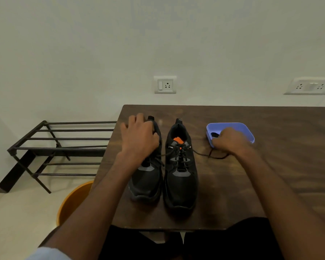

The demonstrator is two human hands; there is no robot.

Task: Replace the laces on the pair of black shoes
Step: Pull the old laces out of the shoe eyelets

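Note:
Two black shoes stand side by side on the dark wooden table point(270, 175), toes toward me. My left hand point(140, 136) lies over the collar of the left shoe point(146, 181), fingers curled around its opening. The right shoe point(180, 177) is laced in black and shows an orange lining inside. One end of its black lace point(201, 153) trails right across the table to my right hand point(231, 140), which grips it with curled fingers at the near edge of a lilac plastic tub point(238, 127). Something dark lies inside the tub, partly hidden by that hand.
A black metal shoe rack point(64, 147) stands on the floor left of the table. An orange bucket point(71, 201) sits below the table's left front corner. Wall sockets point(165, 85) are behind the table. My dark-clothed legs are under the front edge.

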